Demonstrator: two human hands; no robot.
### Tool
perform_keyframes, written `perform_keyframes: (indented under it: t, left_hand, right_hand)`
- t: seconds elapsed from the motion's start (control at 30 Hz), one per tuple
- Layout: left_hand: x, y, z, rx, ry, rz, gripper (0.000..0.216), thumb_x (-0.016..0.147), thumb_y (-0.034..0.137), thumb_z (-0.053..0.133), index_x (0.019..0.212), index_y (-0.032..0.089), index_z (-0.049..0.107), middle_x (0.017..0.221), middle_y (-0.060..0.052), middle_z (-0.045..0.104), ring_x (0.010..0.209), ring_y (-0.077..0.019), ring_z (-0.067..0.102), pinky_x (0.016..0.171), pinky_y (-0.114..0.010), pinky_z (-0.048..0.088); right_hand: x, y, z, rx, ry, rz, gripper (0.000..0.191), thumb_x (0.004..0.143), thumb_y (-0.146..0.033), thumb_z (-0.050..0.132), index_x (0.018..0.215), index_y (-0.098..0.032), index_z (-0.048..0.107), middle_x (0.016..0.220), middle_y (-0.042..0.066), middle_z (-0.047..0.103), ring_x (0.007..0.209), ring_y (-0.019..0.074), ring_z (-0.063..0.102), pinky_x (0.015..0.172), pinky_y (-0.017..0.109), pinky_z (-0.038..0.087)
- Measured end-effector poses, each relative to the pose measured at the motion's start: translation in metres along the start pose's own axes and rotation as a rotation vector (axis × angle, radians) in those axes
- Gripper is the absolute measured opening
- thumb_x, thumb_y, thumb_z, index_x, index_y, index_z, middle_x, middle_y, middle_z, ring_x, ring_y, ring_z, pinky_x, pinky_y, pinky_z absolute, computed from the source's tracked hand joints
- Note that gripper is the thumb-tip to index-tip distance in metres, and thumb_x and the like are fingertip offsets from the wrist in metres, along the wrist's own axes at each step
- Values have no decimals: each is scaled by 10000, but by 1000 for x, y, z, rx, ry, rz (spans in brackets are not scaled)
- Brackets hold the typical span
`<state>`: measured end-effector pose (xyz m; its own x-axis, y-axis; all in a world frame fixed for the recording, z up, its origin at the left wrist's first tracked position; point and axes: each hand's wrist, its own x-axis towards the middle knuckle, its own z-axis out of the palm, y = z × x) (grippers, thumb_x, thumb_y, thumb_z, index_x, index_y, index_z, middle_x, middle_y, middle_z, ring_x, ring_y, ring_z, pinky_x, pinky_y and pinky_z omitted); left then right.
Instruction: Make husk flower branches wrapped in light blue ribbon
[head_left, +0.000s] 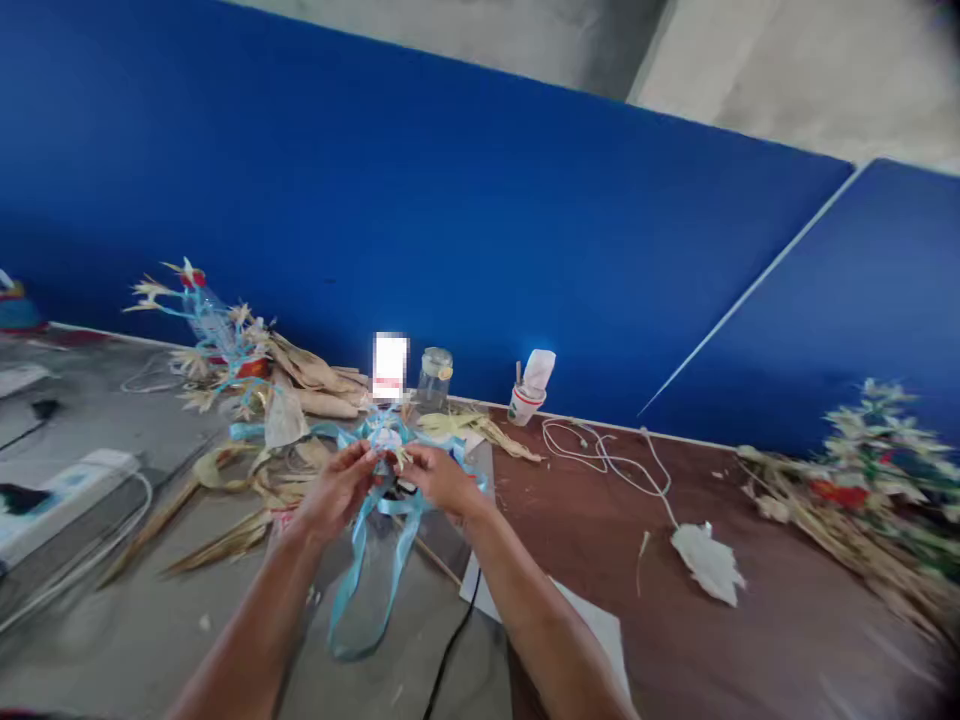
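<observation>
Above the grey part of the table, both hands meet at a bundle of light-blue ribbon [386, 440]. My left hand [349, 485] is closed on the bundle's left side. The fingertips of my right hand [441, 478] pinch a small pale husk flower [403, 458] at its right side. Exactly where the fingers grip is hard to make out. A long loop of blue ribbon [352, 610] hangs down below the hands onto the table. Dried husk strips [225, 535] lie left of my left hand, beside a crumpled translucent bag [285, 415].
A bottle with blue stems and husk flowers [214, 325] stands at the back left. Behind the hands are a bright blurred-out screen [390, 365], a glass jar [435, 378] and a paper cup [525, 403]. A power strip [67, 500] lies left, a white cable [622, 465] right.
</observation>
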<state>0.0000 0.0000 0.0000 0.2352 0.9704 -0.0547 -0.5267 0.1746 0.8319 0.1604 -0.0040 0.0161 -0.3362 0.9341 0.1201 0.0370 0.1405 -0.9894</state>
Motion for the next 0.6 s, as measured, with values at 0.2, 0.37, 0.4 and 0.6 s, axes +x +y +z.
perform_keyframes:
  t: [0.2, 0.37, 0.4, 0.6]
  left_hand:
    - [-2, 0, 9, 99, -24, 51, 175, 639, 236, 750, 695, 139, 615, 674, -2, 643, 571, -90, 554, 525, -191, 423]
    - [-1, -3, 6, 212, -18, 61, 208, 651, 296, 741, 696, 137, 615, 698, -9, 649, 571, -90, 546, 550, -207, 410]
    - [-1, -3, 6, 233, -11, 67, 210, 654, 302, 738, 698, 138, 615, 685, -6, 644, 568, -87, 542, 552, -204, 406]
    - [-2, -1, 12, 190, -6, 38, 206, 646, 300, 741, 692, 140, 619, 680, -1, 645, 589, -93, 554, 564, -204, 421]
  right_hand:
    - [-2, 4, 13, 203, 108, 64, 313, 581, -431, 714, 765, -188, 642, 662, -25, 578, 659, 127, 493, 658, 250, 375]
    - [-5, 5, 16, 293, 208, 120, 269, 552, -363, 733, 695, -171, 612, 596, -46, 530, 564, 87, 427, 576, 227, 329]
    - [-5, 6, 15, 288, 215, 125, 256, 555, -350, 727, 678, -164, 602, 580, -52, 515, 546, 77, 404, 567, 224, 317]
    - [-5, 5, 15, 265, 180, 137, 162, 581, -255, 656, 629, -168, 528, 523, -70, 461, 491, 69, 375, 517, 222, 286]
